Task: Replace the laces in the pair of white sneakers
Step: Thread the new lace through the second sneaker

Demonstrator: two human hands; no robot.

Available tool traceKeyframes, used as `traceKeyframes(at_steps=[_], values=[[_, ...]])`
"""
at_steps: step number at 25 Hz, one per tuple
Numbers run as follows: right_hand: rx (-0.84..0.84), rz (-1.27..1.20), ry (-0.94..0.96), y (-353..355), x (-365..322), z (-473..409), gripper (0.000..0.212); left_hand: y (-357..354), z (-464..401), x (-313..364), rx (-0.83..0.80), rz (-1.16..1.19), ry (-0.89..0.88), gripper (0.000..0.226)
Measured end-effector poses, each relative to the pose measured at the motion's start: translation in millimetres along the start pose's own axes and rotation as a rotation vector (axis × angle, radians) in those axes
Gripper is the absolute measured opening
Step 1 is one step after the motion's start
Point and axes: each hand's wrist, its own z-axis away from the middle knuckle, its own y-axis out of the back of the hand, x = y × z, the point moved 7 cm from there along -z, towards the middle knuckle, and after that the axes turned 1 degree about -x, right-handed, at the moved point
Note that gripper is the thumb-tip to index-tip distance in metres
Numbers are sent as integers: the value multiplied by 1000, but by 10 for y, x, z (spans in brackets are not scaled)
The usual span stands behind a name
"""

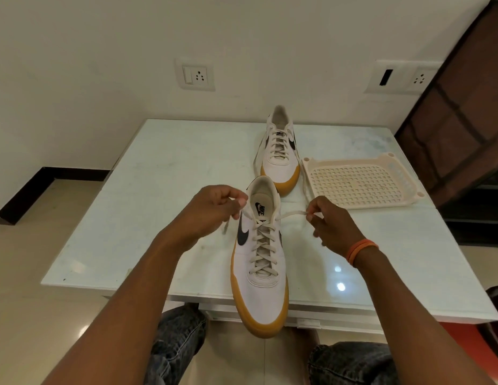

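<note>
A white sneaker with a gum sole and dark swoosh lies on the white table, its toe hanging over the near edge toward me. It is laced up with a cream lace. My left hand pinches the left lace end beside the shoe's collar. My right hand pinches the right lace end, stretched out sideways from the top eyelet. A second matching sneaker stands farther back, laced, with loose lace ends trailing down its sides.
A cream perforated plastic tray lies on the table right of the far sneaker. The wall with two socket plates runs behind the table. A dark wooden cabinet stands at the right. My knees in jeans sit under the table's near edge.
</note>
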Motion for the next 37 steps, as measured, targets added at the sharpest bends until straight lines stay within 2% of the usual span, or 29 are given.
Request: traceKeyframes(at_steps=[2,4,5,7,10,14,16,18,21,24,26,29,32,34,35,37], values=[[26,-379,-66,35,-143,65,7,19,130,252,40,170,-109,17],[89,-659,-65,167,-371,158,7,-24,220,478,30,282,-203,18],[95,-754,-39,227,-499,205,7,-55,236,575,23,309,-237,20],[81,-791,57,328,-759,298,10,-121,243,743,6,326,-295,25],[83,-786,115,386,-974,370,16,-238,201,823,7,178,-358,31],[4,-1189,-122,240,-880,283,35,-265,107,757,63,-149,-412,36],[-4,-1093,-132,221,-852,253,32,-291,78,694,17,-212,-420,36],[7,-1008,-69,227,-909,211,19,-266,23,616,4,-145,-375,32],[50,-1047,-55,282,-965,76,12,-58,-114,432,205,-6,-249,24],[37,-1027,-131,247,-999,-153,11,193,-172,174,433,-22,-116,18],[21,-1124,-201,139,-1012,-336,14,186,-210,11,393,-87,-55,18],[-47,-1516,-332,-159,-1085,-579,16,-36,-247,-31,200,-145,-68,29],[-79,-1744,-470,-453,-1076,-670,20,-240,-284,47,84,-88,-76,30],[-70,-1638,-473,-533,-981,-659,21,-289,-334,20,67,-91,-78,21],[-40,-1446,-430,-509,-898,-658,22,-286,-346,1,72,-116,-93,20],[1,-876,-307,-394,-792,-646,24,-202,-358,-27,143,-134,-112,19]])
